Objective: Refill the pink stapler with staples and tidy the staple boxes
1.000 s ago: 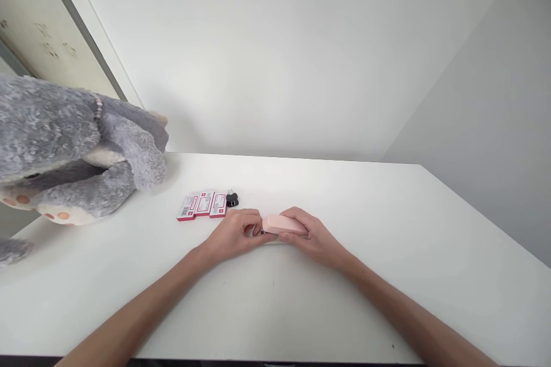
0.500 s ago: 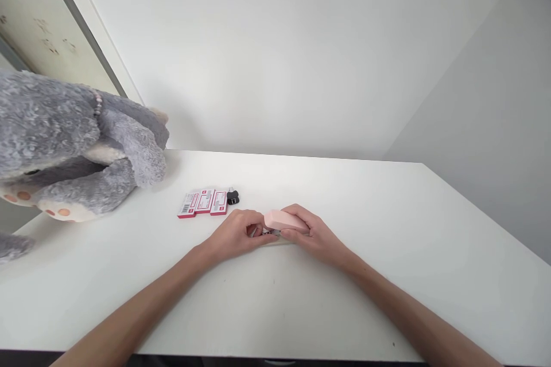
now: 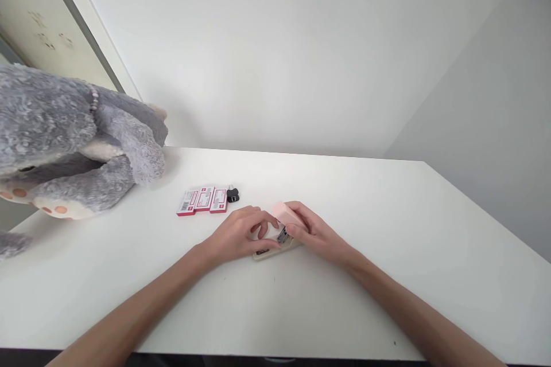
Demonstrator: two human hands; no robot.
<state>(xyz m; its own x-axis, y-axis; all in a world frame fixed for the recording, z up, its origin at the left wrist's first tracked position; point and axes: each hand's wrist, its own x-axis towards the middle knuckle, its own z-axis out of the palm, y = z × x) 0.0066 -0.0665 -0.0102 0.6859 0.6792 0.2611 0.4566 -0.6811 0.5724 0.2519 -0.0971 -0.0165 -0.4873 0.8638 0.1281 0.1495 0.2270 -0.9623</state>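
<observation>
A pink stapler (image 3: 282,223) lies on the white table (image 3: 387,252) in front of me, its pink top lifted so the metal inside and the beige base show. My right hand (image 3: 312,232) is closed round the stapler's top from the right. My left hand (image 3: 243,233) rests on the table at the stapler's left end, its fingers curled against the front of it. What the left fingertips pinch, if anything, is hidden.
Three red-and-white small boxes (image 3: 202,200) lie in a row behind my left hand, with a small black object (image 3: 232,195) at their right end. A large grey plush toy (image 3: 73,149) fills the table's far left. White walls stand behind and to the right.
The stapler's pink top has swung up and open under my right hand, baring the metal channel and base. My left fingers have shifted onto its front end.
</observation>
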